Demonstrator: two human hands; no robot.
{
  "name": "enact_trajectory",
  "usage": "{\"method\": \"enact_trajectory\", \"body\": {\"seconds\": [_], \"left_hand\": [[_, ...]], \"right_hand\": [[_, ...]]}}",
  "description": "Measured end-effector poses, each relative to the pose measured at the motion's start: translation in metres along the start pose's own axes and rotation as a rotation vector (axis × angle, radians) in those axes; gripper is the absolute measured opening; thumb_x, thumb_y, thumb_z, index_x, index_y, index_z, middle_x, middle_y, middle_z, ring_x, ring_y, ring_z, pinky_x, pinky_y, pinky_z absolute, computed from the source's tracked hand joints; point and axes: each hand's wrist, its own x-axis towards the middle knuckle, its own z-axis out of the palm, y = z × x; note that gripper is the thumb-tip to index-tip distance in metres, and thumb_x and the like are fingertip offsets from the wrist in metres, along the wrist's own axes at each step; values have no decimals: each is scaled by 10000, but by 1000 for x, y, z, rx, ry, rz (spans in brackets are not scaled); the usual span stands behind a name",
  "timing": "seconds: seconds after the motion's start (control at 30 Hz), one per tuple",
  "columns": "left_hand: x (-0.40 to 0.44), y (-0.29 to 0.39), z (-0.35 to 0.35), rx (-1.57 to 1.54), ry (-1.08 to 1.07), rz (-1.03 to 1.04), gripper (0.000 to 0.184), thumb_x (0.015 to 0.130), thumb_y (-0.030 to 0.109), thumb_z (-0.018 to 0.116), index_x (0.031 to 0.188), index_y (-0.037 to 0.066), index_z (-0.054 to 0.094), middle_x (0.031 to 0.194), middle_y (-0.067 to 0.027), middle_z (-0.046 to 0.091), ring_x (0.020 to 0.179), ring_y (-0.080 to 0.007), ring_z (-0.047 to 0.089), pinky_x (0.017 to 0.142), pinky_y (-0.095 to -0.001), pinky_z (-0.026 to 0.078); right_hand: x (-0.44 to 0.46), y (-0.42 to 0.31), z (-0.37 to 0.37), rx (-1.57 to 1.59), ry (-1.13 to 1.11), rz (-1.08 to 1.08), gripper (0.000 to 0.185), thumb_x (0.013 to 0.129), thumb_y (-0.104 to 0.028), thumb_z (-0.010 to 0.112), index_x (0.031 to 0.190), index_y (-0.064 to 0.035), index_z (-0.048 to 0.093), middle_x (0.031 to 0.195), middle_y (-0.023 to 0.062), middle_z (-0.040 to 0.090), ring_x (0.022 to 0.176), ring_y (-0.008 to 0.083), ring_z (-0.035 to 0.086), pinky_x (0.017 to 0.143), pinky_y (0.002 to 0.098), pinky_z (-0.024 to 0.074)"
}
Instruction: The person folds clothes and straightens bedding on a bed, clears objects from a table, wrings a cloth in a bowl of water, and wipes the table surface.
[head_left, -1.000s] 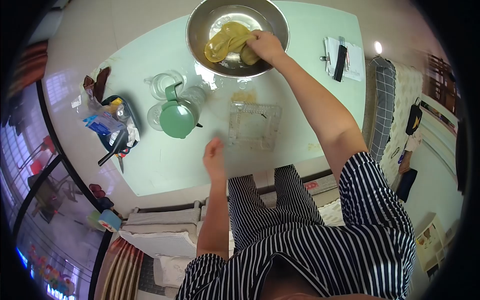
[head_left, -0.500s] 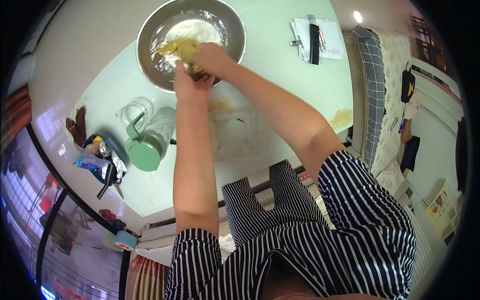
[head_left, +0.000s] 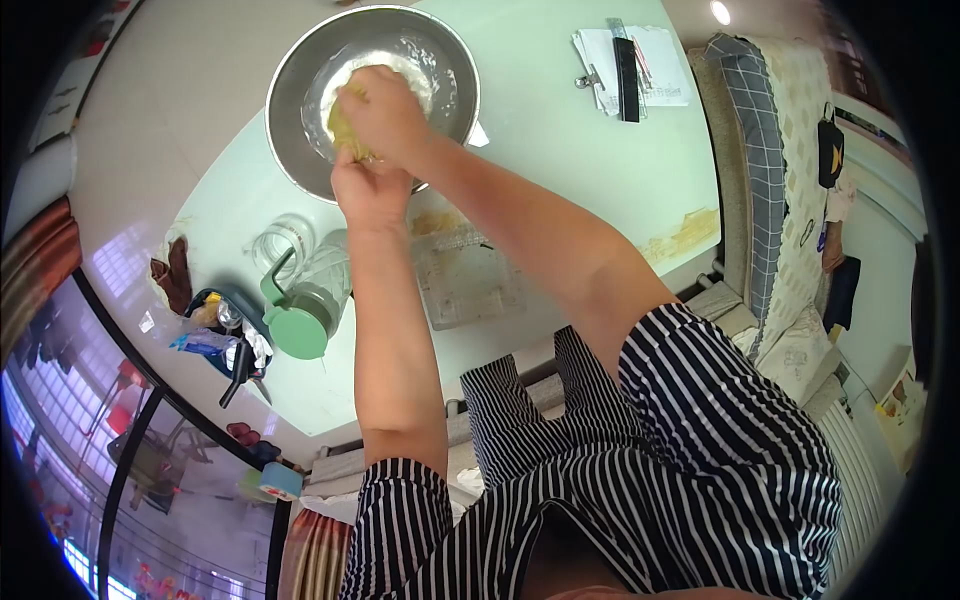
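Note:
A large metal basin [head_left: 287, 140] stands at the far side of the table, with water and a whitish patch inside. Over it, my right hand [head_left: 388, 112] is closed around a soft yellow-green piece [head_left: 342, 128], whose exact kind I cannot make out. My left hand [head_left: 372, 195] is at the near rim of the basin, its fingers curled up against the lower end of the same piece and partly hidden under my right hand.
Left of my left forearm are a glass pitcher with a green lid [head_left: 300, 325], a glass jar [head_left: 283, 245] and a caddy of small items [head_left: 228, 330]. A clear plastic tray [head_left: 470, 280] lies between my arms. Clipped papers [head_left: 655, 80] lie at the right.
My right hand has moved left and up over the basin, covering more of the yellow-green piece. My left hand stays near the rim. The camera view has shifted slightly.

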Motion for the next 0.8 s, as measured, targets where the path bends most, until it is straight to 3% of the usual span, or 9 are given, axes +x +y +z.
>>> {"method": "enact_trajectory", "body": {"seconds": [0.07,0.13,0.2,0.27,0.3,0.4,0.6,0.67,0.8], "left_hand": [[13,7,-13,-139,-125,-42,430,1027,348,386,1333,57,468,1323,-165,524,1255,-317,503,1105,-526,371],[12,15,2,165,-52,12,507,1018,450,392,1376,96,457,1355,-149,518,1238,-314,525,1113,-530,359],[29,9,-21,185,45,128,531,1014,508,388,1382,133,463,1342,-110,545,1206,-297,551,1091,-539,374],[28,2,-35,-226,-510,-55,555,1038,465,398,1528,228,288,1464,-92,448,1255,-327,508,1022,-541,424],[27,-3,-34,-220,-508,-55,555,1038,465,398,1528,228,288,1464,-92,448,1255,-327,508,1022,-541,424],[6,-18,-1,155,-67,77,429,1043,426,381,1346,152,510,1368,-106,534,1200,-305,557,1014,-467,452],[25,7,-5,255,53,259,389,1047,442,369,1332,183,427,1321,-107,514,1179,-308,540,988,-515,455],[34,-2,-25,206,-203,173,413,1055,435,373,1345,150,443,1348,-100,518,1220,-305,527,984,-485,465],[2,-25,1,257,-115,200,438,1072,298,369,1440,64,416,1404,-78,516,1298,-256,503,1053,-403,432]], "right_hand": [[-6,7,0,-37,-42,84,310,922,-300,558,1093,-73,683,1250,175,588,1096,390,573,1019,633,372],[-33,2,5,-279,-220,-92,456,947,-394,545,1347,-182,599,1357,177,569,1336,361,466,1095,490,375],[-43,-8,8,-279,-195,-101,476,943,-394,546,1361,-168,583,1387,182,542,1352,382,439,1083,561,347],[-44,-24,4,-284,-139,-114,518,937,-394,548,1387,-138,551,1449,193,488,1385,425,383,1059,701,291],[-23,-27,-9,-216,-303,101,537,934,-452,554,1402,-189,560,1529,179,407,1468,339,292,1170,501,268],[17,-12,-15,1,-174,238,525,945,-445,528,1397,-180,565,1551,186,370,1488,332,244,1182,499,240],[-29,-35,-14,-198,-421,198,575,956,-457,471,1447,-159,497,1571,187,335,1491,341,238,1179,546,214],[-33,-48,-15,-312,-426,176,600,960,-468,462,1464,-142,471,1577,183,328,1494,341,232,1180,561,200],[4,3,-17,-57,-160,239,642,924,-494,521,1438,-110,506,1560,288,282,1472,459,197,1193,484,228]]}}
